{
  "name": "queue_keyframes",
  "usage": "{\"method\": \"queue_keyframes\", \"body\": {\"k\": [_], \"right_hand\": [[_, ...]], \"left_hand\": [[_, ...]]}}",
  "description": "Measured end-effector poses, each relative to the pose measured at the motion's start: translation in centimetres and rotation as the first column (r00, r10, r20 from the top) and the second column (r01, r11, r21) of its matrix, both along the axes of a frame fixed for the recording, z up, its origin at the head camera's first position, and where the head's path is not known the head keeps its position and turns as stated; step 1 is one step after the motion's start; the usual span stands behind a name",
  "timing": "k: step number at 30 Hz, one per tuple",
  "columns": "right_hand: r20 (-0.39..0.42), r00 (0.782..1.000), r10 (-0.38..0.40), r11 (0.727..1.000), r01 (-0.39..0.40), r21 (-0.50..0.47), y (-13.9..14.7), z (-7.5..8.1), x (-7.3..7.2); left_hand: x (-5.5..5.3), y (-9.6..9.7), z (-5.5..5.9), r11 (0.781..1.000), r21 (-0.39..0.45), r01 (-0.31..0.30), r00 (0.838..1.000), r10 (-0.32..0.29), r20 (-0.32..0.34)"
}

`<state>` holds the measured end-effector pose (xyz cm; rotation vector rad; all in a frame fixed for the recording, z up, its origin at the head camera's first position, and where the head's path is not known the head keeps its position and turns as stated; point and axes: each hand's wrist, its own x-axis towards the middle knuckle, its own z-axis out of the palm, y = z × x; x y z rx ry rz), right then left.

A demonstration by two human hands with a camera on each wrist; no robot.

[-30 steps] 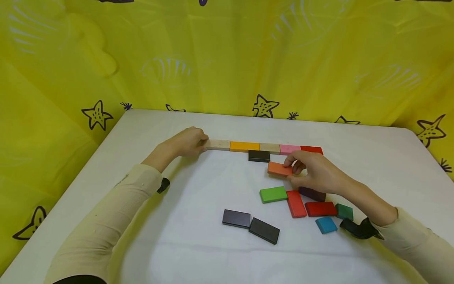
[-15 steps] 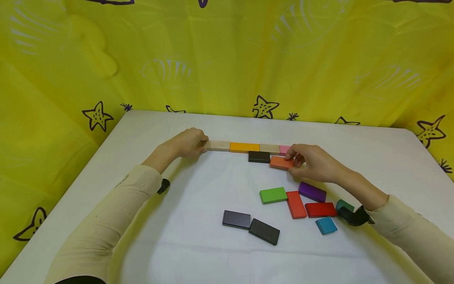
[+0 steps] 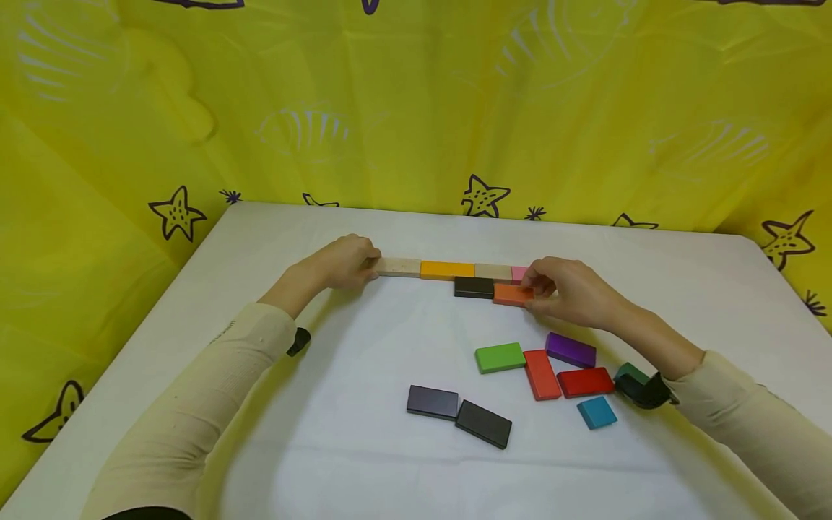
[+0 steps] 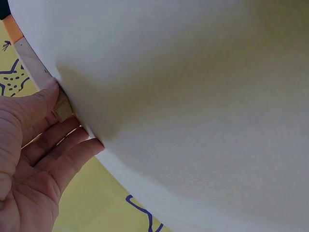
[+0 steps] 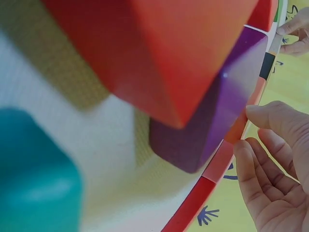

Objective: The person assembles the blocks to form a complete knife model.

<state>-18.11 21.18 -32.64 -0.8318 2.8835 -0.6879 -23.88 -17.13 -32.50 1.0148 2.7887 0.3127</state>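
Note:
A row of blocks runs across the back of the table: a pale wooden block (image 3: 400, 267), a yellow-orange block (image 3: 447, 270), a beige block (image 3: 492, 272) and a pink block (image 3: 518, 274). A red block (image 5: 190, 205) ends the row in the right wrist view; my hand hides it from the head camera. My left hand (image 3: 349, 261) pinches the left end of the pale block between thumb and fingers. In front of the row lies a black block (image 3: 474, 287). An orange block (image 3: 510, 295) meets its right end, and my right hand (image 3: 572, 290) pinches the orange one.
Nearer lie a green block (image 3: 500, 357), an upright-lying red block (image 3: 542, 375), a purple block (image 3: 570, 349), another red block (image 3: 586, 383), a blue block (image 3: 596, 412) and a teal block (image 3: 632, 373). Two dark blocks (image 3: 432, 401) touch near the front. Yellow cloth (image 3: 403, 108) hangs behind the table.
My right hand has carried the orange block away from me, up to the row and against the black block's right end. The purple block is now uncovered. My left hand stays where it was.

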Motion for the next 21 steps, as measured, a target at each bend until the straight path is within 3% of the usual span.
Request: {"method": "queue_keyframes", "body": {"k": [21], "right_hand": [[-0.007, 1.0, -0.017, 0.999, 0.017, 0.032, -0.7, 0.27, -0.65]], "left_hand": [[0.05, -0.07, 0.02, 1.0, 0.011, 0.015, 1.0, -0.015, -0.011]]}}
